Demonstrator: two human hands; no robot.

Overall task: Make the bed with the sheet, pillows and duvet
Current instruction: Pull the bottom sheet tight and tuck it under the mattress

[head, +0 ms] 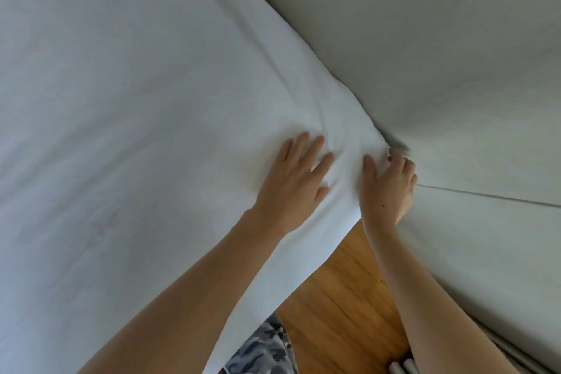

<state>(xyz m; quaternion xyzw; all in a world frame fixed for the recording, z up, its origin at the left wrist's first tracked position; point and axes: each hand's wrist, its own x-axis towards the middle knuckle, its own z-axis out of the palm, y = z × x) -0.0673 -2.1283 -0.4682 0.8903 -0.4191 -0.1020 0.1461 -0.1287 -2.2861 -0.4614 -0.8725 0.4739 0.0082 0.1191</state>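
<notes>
Sheet (127,106) covers the bed, bunched at the far right corner by the wall (425,39). Your left hand (296,184) lies flat on it, fingers straight and released, pinning the fabric just beside the corner. Your right hand (390,184) has fingers curled, pinching the sheet's corner edge. Keep the left pressing so the top stays smooth, pull the corner taut with the right, then tuck down into the gap. No pillows or duvet in view.
</notes>
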